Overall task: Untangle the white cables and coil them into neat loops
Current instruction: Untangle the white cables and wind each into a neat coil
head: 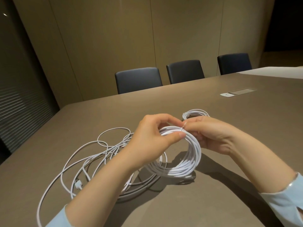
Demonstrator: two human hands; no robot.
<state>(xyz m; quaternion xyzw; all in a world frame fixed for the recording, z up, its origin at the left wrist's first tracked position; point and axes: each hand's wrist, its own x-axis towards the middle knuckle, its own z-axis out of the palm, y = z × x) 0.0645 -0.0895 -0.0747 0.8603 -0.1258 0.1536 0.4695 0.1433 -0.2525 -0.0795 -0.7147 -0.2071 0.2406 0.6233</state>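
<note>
A coil of white cable (pixel 188 163) hangs above the table, held at its top by both hands. My left hand (pixel 150 141) grips the coil's top, thumb pressed across the strands. My right hand (pixel 211 135) pinches a thin tie or cable end (pixel 184 126) at the same spot. A loose tangle of white cable (pixel 91 159) sprawls on the table to the left, with a plug (pixel 78 185) lying in it. A small finished coil (pixel 195 113) lies on the table behind my right hand, partly hidden.
The brown conference table (pixel 180 99) stretches away to the right. A cable hatch with a white plate (pixel 237 92) is set in it at the far right. Three dark chairs (pixel 139 79) stand along the far edge.
</note>
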